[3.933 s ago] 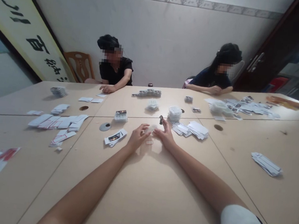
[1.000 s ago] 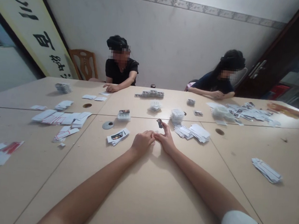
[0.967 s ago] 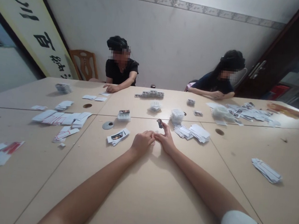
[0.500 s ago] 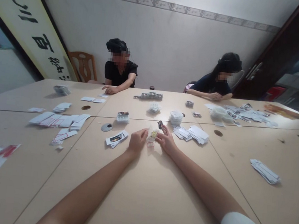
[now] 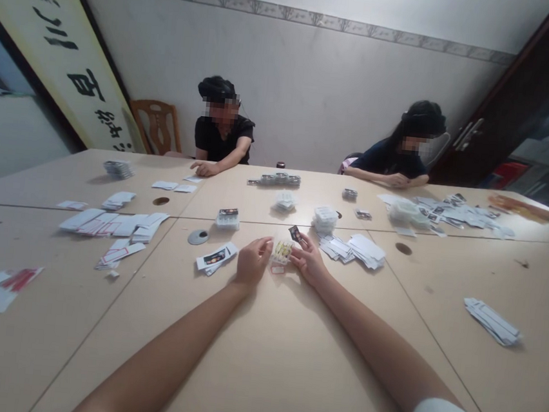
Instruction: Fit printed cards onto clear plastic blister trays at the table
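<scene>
My left hand (image 5: pixel 252 261) and my right hand (image 5: pixel 309 259) meet over the middle of the beige table (image 5: pixel 259 360). Between them they hold a small clear plastic case (image 5: pixel 282 252) with yellowish contents, gripped by its left and right edges. My right hand's fingers also pinch a small dark card (image 5: pixel 295 234) that sticks up above the case. A tiny clear piece (image 5: pixel 277 270) lies on the table just below the case.
A stack of clear cases (image 5: pixel 324 218) and fanned white cards (image 5: pixel 355 249) lie right of my hands. Printed cards (image 5: pixel 216 256) and a grey disc (image 5: pixel 197 237) lie to the left. Several card piles (image 5: pixel 112 224) fill the left side. Two people sit at the far edge.
One second ago my hands were pressed together low on the table. They have since drawn slightly apart and lifted, so the clear case now shows between them.
</scene>
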`<action>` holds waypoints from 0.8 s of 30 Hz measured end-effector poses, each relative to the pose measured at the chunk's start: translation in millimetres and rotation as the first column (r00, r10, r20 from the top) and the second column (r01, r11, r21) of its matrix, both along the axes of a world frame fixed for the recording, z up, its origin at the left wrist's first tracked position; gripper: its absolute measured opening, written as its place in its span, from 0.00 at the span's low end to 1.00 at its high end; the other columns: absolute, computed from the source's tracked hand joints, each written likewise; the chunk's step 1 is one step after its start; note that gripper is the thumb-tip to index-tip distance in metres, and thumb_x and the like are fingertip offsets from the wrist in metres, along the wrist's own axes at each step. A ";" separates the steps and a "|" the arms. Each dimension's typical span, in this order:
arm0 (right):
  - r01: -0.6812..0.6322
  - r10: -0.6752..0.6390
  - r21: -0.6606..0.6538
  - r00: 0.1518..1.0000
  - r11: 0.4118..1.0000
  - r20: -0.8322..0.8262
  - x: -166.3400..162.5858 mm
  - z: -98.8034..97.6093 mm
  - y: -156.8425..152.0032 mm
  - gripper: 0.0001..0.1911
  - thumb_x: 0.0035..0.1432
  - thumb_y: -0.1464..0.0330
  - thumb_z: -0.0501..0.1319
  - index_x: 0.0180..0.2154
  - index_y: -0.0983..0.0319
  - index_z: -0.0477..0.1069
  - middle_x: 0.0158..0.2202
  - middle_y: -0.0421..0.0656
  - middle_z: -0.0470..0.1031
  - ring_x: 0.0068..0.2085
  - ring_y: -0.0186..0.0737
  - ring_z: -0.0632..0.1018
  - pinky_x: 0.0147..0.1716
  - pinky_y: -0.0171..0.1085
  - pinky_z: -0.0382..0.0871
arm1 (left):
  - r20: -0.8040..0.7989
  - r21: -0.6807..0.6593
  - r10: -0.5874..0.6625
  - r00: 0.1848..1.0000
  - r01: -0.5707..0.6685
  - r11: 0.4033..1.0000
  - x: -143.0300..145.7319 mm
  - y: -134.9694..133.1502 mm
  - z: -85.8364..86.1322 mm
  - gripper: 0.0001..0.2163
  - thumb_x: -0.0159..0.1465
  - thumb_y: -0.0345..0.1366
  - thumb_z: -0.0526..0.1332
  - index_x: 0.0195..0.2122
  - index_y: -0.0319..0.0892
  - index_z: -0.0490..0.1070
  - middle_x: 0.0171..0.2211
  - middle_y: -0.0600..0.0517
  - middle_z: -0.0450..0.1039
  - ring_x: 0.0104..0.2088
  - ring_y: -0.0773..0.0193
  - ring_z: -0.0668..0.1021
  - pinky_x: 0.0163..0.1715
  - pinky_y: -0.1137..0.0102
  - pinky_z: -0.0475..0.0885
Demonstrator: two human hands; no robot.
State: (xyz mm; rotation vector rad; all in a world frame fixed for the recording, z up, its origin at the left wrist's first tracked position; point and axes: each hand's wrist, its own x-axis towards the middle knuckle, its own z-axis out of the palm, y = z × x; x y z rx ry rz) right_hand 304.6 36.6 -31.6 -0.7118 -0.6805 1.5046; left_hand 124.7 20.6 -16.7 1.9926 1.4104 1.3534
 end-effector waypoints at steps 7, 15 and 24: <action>-0.042 0.041 0.042 0.998 0.998 0.045 -2.1 1.4 -2.5 0.31 0.35 0.74 0.76 0.44 0.54 0.72 0.52 0.39 0.75 0.37 0.37 0.83 0.38 0.38 0.81 | -0.181 -0.001 -0.116 0.977 0.118 0.993 2.8 -1.4 -1.3 0.16 0.73 0.43 0.54 0.51 0.40 0.76 0.44 0.45 0.80 0.44 0.58 0.81 0.47 0.63 0.75; -0.056 0.051 0.064 0.996 0.996 0.072 -3.1 2.4 -4.9 0.31 0.37 0.74 0.75 0.45 0.54 0.73 0.54 0.40 0.76 0.34 0.34 0.81 0.29 0.33 0.79 | -0.299 -0.018 -0.076 0.951 0.074 0.997 4.7 -8.8 7.1 0.18 0.64 0.45 0.66 0.51 0.41 0.77 0.47 0.44 0.79 0.46 0.52 0.81 0.46 0.62 0.75; -0.055 0.051 0.054 0.995 0.997 0.088 -3.2 -1.9 -2.9 0.31 0.38 0.72 0.75 0.47 0.53 0.72 0.57 0.42 0.75 0.38 0.38 0.82 0.30 0.34 0.77 | -0.220 -0.064 -0.158 0.963 0.147 0.987 8.3 -11.3 9.3 0.15 0.62 0.40 0.68 0.50 0.44 0.78 0.59 0.44 0.71 0.58 0.47 0.75 0.58 0.55 0.71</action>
